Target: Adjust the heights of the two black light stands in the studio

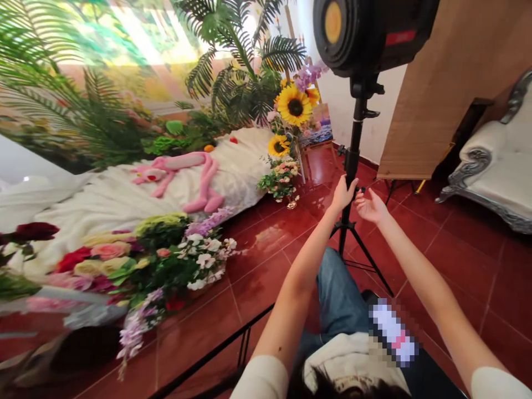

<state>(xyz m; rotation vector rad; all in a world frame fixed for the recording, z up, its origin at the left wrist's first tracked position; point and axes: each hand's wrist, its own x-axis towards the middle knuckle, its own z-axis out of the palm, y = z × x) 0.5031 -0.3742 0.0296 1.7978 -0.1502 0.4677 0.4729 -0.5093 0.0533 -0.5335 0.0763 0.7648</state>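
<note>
A black light stand [353, 145] rises from a tripod base on the red tiled floor and carries a large studio lamp [366, 30] at the top. My left hand [343, 194] is wrapped around the stand's pole at mid-height. My right hand [371, 206] sits just right of the pole, fingers pinching a small black knob on it. Both arms reach forward from the bottom of the view.
A white draped set [124, 194] with a pink plush toy [183, 174], sunflowers [294, 105], flower arrangements [166, 260] and palm plants fills the left. A silver-white armchair [499, 166] and a brown panel [440, 83] stand at right. A black frame [216, 352] lies near me.
</note>
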